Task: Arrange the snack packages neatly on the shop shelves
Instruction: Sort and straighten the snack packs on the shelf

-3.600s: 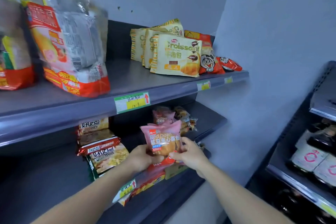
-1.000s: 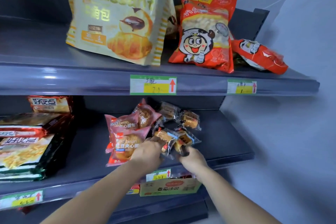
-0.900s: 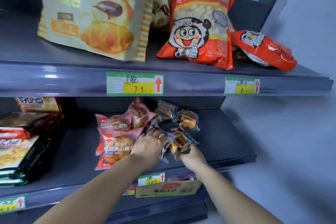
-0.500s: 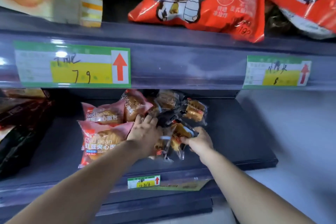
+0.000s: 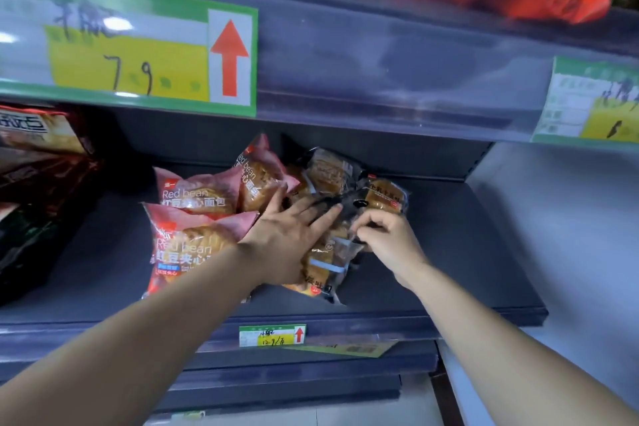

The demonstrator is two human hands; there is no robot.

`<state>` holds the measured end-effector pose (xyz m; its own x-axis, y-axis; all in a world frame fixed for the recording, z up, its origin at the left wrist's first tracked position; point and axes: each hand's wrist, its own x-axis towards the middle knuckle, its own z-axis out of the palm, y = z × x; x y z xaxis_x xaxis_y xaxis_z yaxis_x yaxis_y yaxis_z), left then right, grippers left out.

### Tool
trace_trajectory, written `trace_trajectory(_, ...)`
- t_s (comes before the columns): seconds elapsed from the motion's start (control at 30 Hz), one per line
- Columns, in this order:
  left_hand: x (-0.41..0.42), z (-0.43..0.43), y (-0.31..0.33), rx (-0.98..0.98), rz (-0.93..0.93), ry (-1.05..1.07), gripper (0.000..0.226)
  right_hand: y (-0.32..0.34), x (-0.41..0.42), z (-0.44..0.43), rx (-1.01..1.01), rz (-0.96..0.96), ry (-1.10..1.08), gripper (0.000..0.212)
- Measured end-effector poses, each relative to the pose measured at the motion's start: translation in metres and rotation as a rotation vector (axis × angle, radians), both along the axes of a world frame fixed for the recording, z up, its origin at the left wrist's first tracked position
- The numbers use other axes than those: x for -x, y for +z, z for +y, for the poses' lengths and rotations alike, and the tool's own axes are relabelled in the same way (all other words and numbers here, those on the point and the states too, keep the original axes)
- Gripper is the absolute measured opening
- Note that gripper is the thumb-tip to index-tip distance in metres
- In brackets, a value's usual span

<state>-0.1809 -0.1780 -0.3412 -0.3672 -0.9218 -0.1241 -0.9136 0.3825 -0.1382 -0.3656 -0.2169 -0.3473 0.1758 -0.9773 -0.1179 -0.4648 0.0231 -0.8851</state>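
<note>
Head view: three pink packets (image 5: 193,198)

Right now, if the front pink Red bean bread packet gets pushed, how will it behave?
Front Red bean bread packet: probably light and puffy, since film balloons round one bun. Glossy wrapper on the smooth shelf should slide, not roll. Likely squashes if pressed.

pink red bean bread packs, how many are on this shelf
3. The front pink pack lies nearest the shelf edge; the rear pink pack sits behind it; the tilted pink pack is beside the left hand. More may be hidden.
</note>
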Motion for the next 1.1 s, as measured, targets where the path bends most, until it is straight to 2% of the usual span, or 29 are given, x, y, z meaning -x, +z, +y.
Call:
trace_trajectory(0.1,0.008,-0.003,0.002,-0.032,0.012,0.031,0.110,0.002,-0.001,-0.014,-0.129,-0.218,-0.117,0.023)
trace_trajectory(0.17,0.011,0.002,-0.001,0.013,0.042,0.038,0.095,-0.005,0.000,-0.032,-0.042,-0.237,-0.311,0.014)
trace_trajectory(0.23,0.011,0.009,-0.005,0.077,0.047,0.035,0.087,-0.017,0.005,-0.055,0.110,0.001,-0.484,0.005)
trace_trajectory(0.27,0.011,0.012,-0.007,0.101,0.044,0.034,0.085,-0.024,0.009,-0.065,0.142,0.171,-0.511,0.019)
trace_trajectory(0.33,0.009,0.015,-0.011,0.136,0.057,0.036,0.084,-0.036,0.016,-0.082,0.075,0.427,-0.437,0.042)
trace_trajectory(0.4,0.009,0.017,-0.012,0.135,0.064,0.041,0.087,-0.042,0.020,-0.094,-0.019,0.500,-0.342,0.047)
trace_trajectory(0.47,0.008,0.018,-0.012,0.122,0.067,0.052,0.089,-0.040,0.022,-0.096,-0.008,0.407,-0.322,0.041)
trace_trajectory(0.57,0.007,0.020,-0.013,0.122,0.097,0.064,0.088,-0.035,0.019,-0.089,0.014,0.243,-0.244,0.020)
trace_trajectory(0.6,0.007,0.021,-0.013,0.119,0.105,0.069,0.088,-0.036,0.016,-0.087,-0.006,0.226,-0.191,0.026)
trace_trajectory(0.7,0.006,0.024,-0.010,0.103,0.109,0.082,0.086,-0.028,0.008,-0.081,-0.137,0.325,-0.104,0.070)
trace_trajectory(0.73,0.006,0.025,-0.009,0.096,0.105,0.082,0.086,-0.025,0.008,-0.081,-0.219,0.350,-0.076,0.075)
trace_trajectory(0.8,0.006,0.028,-0.008,0.085,0.100,0.079,0.089,-0.013,0.010,-0.079,-0.378,0.325,-0.042,0.063)
trace_trajectory(0.83,0.006,0.029,-0.008,0.082,0.097,0.080,0.093,-0.008,0.012,-0.077,-0.402,0.291,-0.045,0.047)
trace_trajectory(0.9,0.005,0.032,-0.008,0.088,0.082,0.080,0.103,-0.001,0.014,-0.074,-0.322,0.184,-0.078,0.021)
trace_trajectory(1.03,0.001,0.037,-0.003,0.100,0.080,0.078,0.100,0.003,0.002,-0.070,-0.021,-0.160,-0.205,0.023)
trace_trajectory(1.1,0.000,0.038,0.000,0.117,0.098,0.063,0.094,-0.004,-0.008,-0.065,0.045,-0.175,-0.134,0.027)
